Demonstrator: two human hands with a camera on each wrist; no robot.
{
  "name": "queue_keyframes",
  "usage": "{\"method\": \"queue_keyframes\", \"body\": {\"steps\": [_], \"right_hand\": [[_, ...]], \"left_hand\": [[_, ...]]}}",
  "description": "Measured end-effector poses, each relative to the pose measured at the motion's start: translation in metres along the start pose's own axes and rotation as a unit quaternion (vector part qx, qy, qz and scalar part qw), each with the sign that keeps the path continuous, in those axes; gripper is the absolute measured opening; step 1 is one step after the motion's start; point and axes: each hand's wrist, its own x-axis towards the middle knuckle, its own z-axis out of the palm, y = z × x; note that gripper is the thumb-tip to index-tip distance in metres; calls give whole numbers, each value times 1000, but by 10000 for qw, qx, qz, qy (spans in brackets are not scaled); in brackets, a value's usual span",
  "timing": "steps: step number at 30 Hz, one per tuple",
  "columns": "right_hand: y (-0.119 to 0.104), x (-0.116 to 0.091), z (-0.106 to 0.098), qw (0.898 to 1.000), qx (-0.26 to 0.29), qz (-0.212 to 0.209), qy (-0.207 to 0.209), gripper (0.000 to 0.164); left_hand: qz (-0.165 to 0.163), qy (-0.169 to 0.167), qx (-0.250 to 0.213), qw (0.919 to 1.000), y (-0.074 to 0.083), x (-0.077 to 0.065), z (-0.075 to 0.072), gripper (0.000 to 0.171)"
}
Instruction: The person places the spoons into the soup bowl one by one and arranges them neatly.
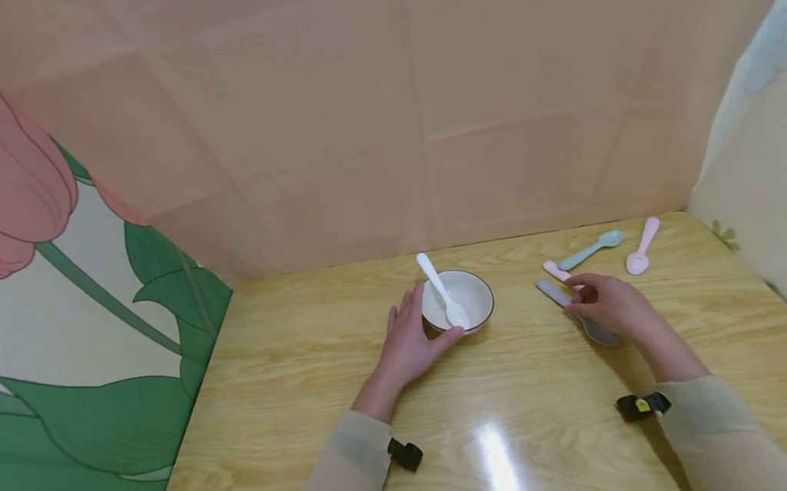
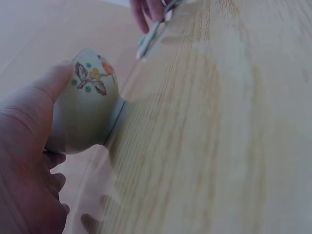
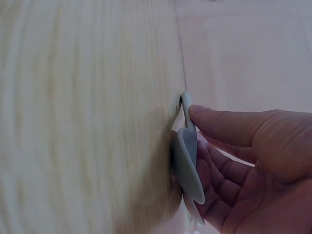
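On the wooden table, the left hand cups the bowl. The grey spoon lies slanted, handle toward the back left; the right hand pinches it with curled fingers.

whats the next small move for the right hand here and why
Probably lift the grey spoon off the table and carry it toward the bowl. The right hand already has its grip on that spoon, thumb on the handle, with the spoon lying flat on the wood. The left hand steadies the bowl, which already holds a white spoon.
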Motion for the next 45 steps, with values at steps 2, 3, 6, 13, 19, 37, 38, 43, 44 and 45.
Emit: {"method": "queue_keyframes", "body": {"steps": [2, 3, 6, 13, 19, 37, 38, 43, 44, 45], "right_hand": [[-1, 0, 0, 10000, -7, -19, -20, 52], [-1, 0, -1, 10000, -15, -18, -30, 52], [-2, 0, -1, 10000, -58, -10, -44, 52], [0, 0, 1, 9998, -150, 42, -115, 52], [-1, -3, 1, 9997, -144, 74, -194, 53], [-21, 1, 0, 9973, 709, -97, -141, 51], [-23, 2, -1, 9968, 778, -94, -150, 52], [-35, 4, -2, 9939, 1091, -74, -110, 53], [-36, 5, -3, 9933, 1147, -82, -99, 54], [-37, 6, -2, 9926, 1211, -78, -80, 54]], "left_hand": [[-9, 1, -11, 10000, 1, 0, 0, 110], [-13, 3, -11, 10000, 1, -1, -1, 110], [-20, 21, 23, 10000, 1, -1, -1, 111], [-61, -11, 86, 9999, 0, -1, 0, 112], [-71, -52, 80, 9999, 0, 0, 1, 113], [-69, -22, 74, 9999, -3, -1, 4, 115], [-69, -17, 67, 10000, -2, -1, 4, 115], [-57, 2, 34, 10000, -1, -1, 4, 114], [-56, 2, 34, 10000, 0, -1, 4, 114], [-51, 6, 36, 10000, 0, -1, 3, 114]]}}
